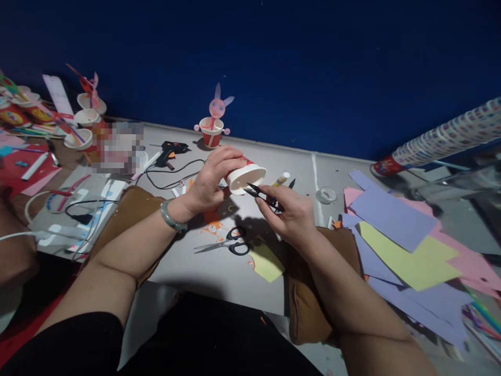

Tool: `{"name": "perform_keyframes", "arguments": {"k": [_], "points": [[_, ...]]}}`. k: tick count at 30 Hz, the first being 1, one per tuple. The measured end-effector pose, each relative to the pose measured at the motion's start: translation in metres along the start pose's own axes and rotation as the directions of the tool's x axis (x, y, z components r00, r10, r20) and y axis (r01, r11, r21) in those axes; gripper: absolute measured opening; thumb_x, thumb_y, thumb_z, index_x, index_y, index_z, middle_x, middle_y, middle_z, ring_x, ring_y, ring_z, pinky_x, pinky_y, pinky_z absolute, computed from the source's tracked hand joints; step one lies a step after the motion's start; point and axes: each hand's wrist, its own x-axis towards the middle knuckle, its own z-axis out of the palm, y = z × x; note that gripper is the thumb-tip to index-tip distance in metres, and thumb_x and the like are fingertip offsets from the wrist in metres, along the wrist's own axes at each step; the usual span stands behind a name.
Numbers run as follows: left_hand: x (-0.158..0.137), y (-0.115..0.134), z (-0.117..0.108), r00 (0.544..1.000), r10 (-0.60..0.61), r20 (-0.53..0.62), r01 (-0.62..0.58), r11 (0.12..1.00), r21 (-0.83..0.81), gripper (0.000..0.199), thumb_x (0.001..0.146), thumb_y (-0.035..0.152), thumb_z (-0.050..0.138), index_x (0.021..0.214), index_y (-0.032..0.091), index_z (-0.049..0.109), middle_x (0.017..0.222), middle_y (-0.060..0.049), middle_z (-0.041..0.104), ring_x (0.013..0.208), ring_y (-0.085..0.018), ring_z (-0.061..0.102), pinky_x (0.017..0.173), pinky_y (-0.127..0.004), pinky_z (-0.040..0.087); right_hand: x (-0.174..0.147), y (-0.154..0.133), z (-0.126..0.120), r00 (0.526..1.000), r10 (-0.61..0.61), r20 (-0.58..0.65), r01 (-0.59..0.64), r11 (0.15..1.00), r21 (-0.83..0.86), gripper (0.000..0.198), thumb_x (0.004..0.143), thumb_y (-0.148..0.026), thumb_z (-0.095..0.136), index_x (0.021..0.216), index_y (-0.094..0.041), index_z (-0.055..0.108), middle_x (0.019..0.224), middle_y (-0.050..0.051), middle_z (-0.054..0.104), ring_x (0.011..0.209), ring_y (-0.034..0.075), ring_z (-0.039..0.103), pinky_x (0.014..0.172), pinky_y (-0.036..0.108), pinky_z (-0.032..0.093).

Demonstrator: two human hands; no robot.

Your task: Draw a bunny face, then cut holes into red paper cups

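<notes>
My left hand [213, 180] is closed round a red paper cup [247, 176], tilted so its white mouth faces my right side. In my right hand [291, 214] is a black pointed tool [252, 189], gripped with its tip at the cup's open mouth. Whether the tip touches the inside I cannot tell, and the fingers hide most of the tool. Below the hands lie black-handled scissors [238, 247], orange paper scraps [211, 228] and a yellow paper piece [268, 261]. A white and yellow tube [281, 179] sits just beyond my right hand.
A cup with a pink rabbit figure [217, 108] stands by the blue wall. Left are a black glue gun [172, 150], cables, a power strip [99, 214] and more decorated cups. Coloured paper sheets [395, 219] and a long cup stack [446, 133] lie right. Brown cushions support my arms.
</notes>
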Motion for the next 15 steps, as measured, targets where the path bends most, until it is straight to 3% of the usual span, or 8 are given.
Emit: {"name": "perform_keyframes", "arguments": {"k": [4,8,15], "points": [[0.002,0.001,0.003,0.997,0.062,0.039,-0.06,0.997,-0.058,0.038,0.092,0.035,0.057,0.128,0.026,0.052,0.122,-0.011,0.064,0.118,-0.026,0.058,0.102,-0.054,0.047,0.001,-0.004,-0.011,0.99,0.005,0.141,0.005,0.998,-0.066,0.022,0.095,-0.03,0.057,0.109,-0.018,0.068,0.096,0.008,0.077,0.081,0.018,0.072,0.065,0.027,0.048],[0.002,0.003,0.005,0.994,0.089,0.068,-0.08,0.99,-0.119,0.039,0.092,0.034,0.055,0.13,0.028,0.05,0.121,-0.01,0.065,0.118,-0.026,0.058,0.103,-0.055,0.046,-0.001,-0.01,-0.019,0.969,0.026,0.246,0.013,0.988,-0.154,0.022,0.096,-0.032,0.055,0.11,-0.019,0.066,0.1,0.008,0.077,0.077,0.018,0.071,0.061,0.027,0.044],[0.0,0.005,0.005,0.992,0.05,0.117,-0.036,0.992,-0.12,0.038,0.091,0.038,0.059,0.126,0.028,0.051,0.122,-0.011,0.065,0.119,-0.027,0.059,0.104,-0.055,0.045,-0.003,-0.021,-0.023,0.954,0.03,0.297,0.058,0.958,-0.281,0.025,0.1,-0.033,0.046,0.102,-0.017,0.065,0.092,0.007,0.076,0.066,0.015,0.065,0.053,0.027,0.031]]}}
